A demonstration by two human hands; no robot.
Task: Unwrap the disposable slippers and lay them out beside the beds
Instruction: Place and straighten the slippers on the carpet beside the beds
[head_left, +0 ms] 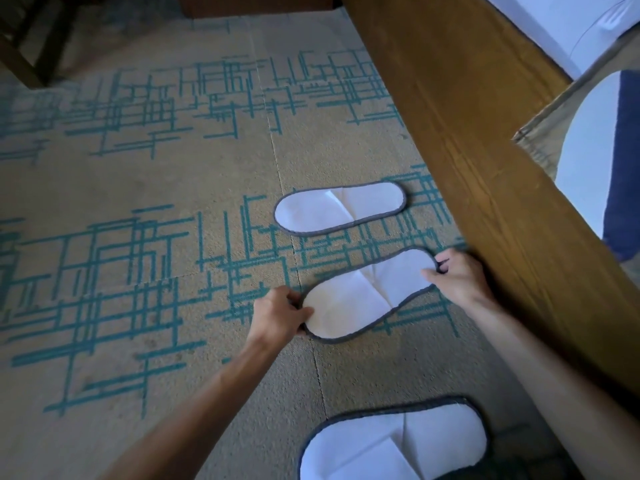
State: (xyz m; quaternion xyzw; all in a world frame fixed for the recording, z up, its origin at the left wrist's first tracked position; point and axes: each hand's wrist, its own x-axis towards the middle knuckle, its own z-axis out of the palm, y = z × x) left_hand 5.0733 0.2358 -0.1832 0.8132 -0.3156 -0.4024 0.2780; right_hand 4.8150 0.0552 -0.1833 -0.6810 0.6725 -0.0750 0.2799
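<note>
Three flat white disposable slippers with dark grey trim lie on the carpet along the wooden bed frame [485, 168]. The far slipper [341, 208] lies alone. The middle slipper [370, 294] is held at both ends: my left hand [280, 315] pinches its end farther from the bed, and my right hand [459, 277] grips the end next to the bed frame. The near slipper [394, 441] lies at the bottom edge, partly cut off.
Beige carpet [138, 271] with teal line pattern covers the floor. The bed's white bedding [561, 22] shows at top right above a tan bed skirt [554, 116]. Dark chair legs [31, 46] stand at top left.
</note>
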